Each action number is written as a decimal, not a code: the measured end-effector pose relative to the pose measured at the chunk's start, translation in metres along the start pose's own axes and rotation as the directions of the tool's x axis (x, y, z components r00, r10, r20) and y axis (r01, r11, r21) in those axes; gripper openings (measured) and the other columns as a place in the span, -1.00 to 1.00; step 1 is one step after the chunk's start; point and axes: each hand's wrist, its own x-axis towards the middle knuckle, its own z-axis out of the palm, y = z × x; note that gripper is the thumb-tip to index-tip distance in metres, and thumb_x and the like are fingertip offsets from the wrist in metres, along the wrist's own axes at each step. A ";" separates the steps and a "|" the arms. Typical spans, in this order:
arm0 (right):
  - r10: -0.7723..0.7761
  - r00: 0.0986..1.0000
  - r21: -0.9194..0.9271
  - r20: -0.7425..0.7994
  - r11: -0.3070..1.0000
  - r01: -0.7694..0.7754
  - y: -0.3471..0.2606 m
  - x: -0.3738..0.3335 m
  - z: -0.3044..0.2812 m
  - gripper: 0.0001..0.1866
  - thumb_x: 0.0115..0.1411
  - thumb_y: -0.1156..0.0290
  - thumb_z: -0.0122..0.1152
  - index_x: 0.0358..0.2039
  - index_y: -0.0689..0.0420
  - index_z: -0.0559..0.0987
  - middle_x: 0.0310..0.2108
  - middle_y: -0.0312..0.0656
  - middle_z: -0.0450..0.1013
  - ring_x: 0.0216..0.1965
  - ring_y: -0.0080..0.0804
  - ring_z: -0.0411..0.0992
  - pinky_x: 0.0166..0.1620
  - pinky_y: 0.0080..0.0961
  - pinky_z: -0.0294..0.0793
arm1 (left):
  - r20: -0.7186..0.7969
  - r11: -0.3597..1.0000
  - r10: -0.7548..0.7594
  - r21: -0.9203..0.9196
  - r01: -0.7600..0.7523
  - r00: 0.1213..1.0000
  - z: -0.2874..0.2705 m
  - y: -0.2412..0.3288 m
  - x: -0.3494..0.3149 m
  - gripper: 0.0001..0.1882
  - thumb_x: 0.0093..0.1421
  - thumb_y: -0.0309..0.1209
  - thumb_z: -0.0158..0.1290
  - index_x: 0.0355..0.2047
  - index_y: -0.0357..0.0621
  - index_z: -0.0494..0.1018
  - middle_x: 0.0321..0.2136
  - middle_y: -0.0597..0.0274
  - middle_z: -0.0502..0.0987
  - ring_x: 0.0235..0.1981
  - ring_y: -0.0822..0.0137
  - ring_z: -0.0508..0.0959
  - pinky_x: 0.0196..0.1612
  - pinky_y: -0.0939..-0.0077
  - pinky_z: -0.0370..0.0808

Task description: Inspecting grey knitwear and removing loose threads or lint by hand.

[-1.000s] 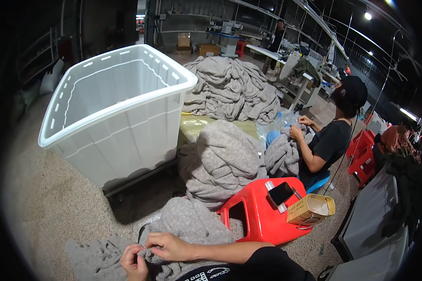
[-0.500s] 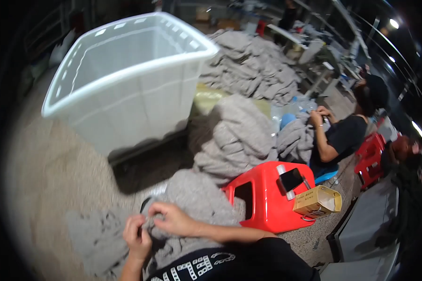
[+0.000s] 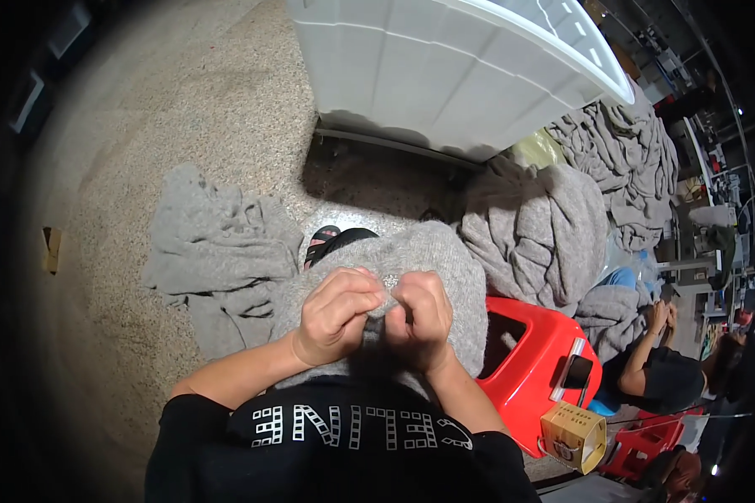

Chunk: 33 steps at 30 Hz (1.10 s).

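Note:
Grey knitted fabric (image 3: 445,256) lies draped over my lap. My left hand (image 3: 337,317) is closed in a pinch on a bit of this fabric, thumb against fingertips. Close beside it, my right hand (image 3: 421,314) pinches the same piece with curled fingers. A small part of the knit shows between the two hands; anything finer held there is too small to make out. To the left, more grey knitwear (image 3: 218,239) hangs or lies spread low, near a sandalled foot (image 3: 320,243).
A large white plastic bin (image 3: 411,75) stands ahead. Heaped grey knitwear (image 3: 537,235) lies to its right. On a red stool (image 3: 520,377) at my right are a phone (image 3: 577,371) and a yellow paper box (image 3: 575,436). A co-worker (image 3: 658,369) sits beyond, hands raised.
The view has swung down and left, so the bin and co-worker sit farther right. My hands now appear centred over the lap, still close together on the knit.

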 end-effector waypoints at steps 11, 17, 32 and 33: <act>0.067 0.998 -0.003 0.012 0.998 -0.067 0.014 0.002 -0.011 -0.64 -0.27 0.78 -0.04 -0.36 0.22 0.36 -0.45 -0.05 0.32 -0.50 -0.25 0.32 -0.48 -0.50 0.35 | 0.354 0.675 -0.675 -0.058 0.735 0.647 -0.039 -0.011 0.032 -0.83 0.05 -0.63 -0.07 -0.32 -0.29 0.42 -0.37 0.27 0.50 -0.33 0.46 0.48 -0.25 0.64 0.40; 0.034 0.999 -0.111 -0.034 0.993 -0.037 0.017 0.005 -0.016 -0.67 -0.24 0.76 -0.05 -0.36 0.25 0.33 -0.44 -0.03 0.30 -0.49 -0.21 0.30 -0.45 -0.47 0.34 | 0.595 0.022 -0.715 -0.505 0.863 0.366 -0.049 -0.011 0.031 -0.86 0.10 -0.51 0.06 -0.31 -0.24 0.38 -0.41 0.22 0.52 -0.42 0.46 0.53 -0.33 0.62 0.49; 0.192 0.981 -0.067 0.022 0.979 -0.190 0.026 -0.002 -0.015 -0.72 -0.17 0.77 -0.06 -0.37 0.26 0.32 -0.43 0.00 0.30 -0.48 -0.08 0.36 -0.45 -0.35 0.39 | 0.632 -0.444 -0.703 -0.748 0.494 0.326 -0.022 -0.014 0.014 -0.57 0.09 -0.44 0.03 -0.05 -0.39 0.29 -0.14 -0.09 0.44 -0.10 0.10 0.48 0.01 0.20 0.41; 0.201 0.980 -0.068 0.017 0.978 -0.199 0.027 -0.003 -0.015 -0.72 -0.17 0.77 -0.06 -0.37 0.27 0.32 -0.43 0.00 0.30 -0.47 -0.07 0.36 -0.45 -0.35 0.39 | 0.638 -0.448 -0.694 -0.746 0.493 0.335 -0.021 -0.015 0.013 -0.57 0.09 -0.44 0.03 -0.05 -0.39 0.29 -0.14 -0.09 0.44 -0.10 0.10 0.48 0.01 0.20 0.41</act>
